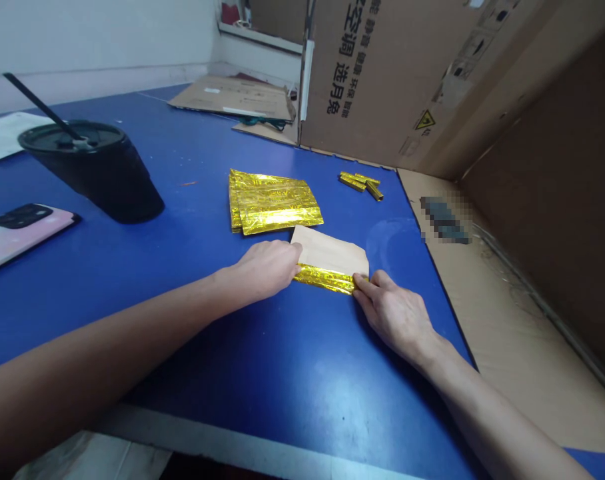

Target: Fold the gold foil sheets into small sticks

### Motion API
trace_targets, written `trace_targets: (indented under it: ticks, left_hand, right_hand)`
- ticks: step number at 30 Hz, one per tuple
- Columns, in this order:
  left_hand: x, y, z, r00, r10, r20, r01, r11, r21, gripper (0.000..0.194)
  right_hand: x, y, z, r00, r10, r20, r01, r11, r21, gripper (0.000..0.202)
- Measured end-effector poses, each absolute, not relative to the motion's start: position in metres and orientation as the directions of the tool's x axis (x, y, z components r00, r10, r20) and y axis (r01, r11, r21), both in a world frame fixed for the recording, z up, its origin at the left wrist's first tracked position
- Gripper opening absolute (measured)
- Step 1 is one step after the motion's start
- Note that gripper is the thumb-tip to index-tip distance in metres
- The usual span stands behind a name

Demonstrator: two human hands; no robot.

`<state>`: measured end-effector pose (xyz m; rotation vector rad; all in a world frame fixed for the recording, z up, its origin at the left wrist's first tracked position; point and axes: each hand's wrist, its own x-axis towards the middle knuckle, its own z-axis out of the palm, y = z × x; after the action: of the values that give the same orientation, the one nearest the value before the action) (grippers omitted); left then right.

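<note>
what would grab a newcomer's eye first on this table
Probably the shiny gold sheets, overlapping near the middle of the blue table. Just nearer is a cream sheet with a gold strip along its near edge, held between the left hand and right hand. Off to the left stands a large black cup with a straw.

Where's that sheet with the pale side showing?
In the head view, the sheet is just right of centre on the blue table, between the left hand and right hand, on the near side of the gold sheets.
</note>
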<state>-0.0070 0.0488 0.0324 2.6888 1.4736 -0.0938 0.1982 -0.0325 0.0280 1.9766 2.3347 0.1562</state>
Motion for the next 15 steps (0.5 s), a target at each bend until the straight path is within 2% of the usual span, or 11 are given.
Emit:
trace_targets:
  ticks: [3, 8, 12, 15]
  left_hand:
    - [-0.005, 0.044, 0.036, 0.51, 0.857, -0.075, 0.859, -0.512, -0.002, 0.022]
    - [0.003, 0.028, 0.041, 0.56, 0.821, 0.113, 0.827, -0.546, -0.136, 0.02]
    - [0.008, 0.021, 0.04, 0.704, 0.71, 0.017, 0.709, -0.701, -0.079, 0.027]
    - [0.009, 0.016, 0.037, 0.727, 0.686, -0.039, 0.683, -0.728, -0.062, 0.026]
  right_hand:
    - [0.198, -0.032, 0.028, -0.175, 0.985, 0.003, 0.975, 0.173, 0.142, 0.03]
    - [0.199, -0.032, 0.028, -0.191, 0.982, -0.003, 0.973, 0.19, 0.134, 0.03]
    - [0.198, -0.032, 0.029, -0.192, 0.981, -0.005, 0.971, 0.19, 0.145, 0.03]
    - [0.198, -0.032, 0.029, -0.195, 0.981, -0.007, 0.969, 0.194, 0.154, 0.03]
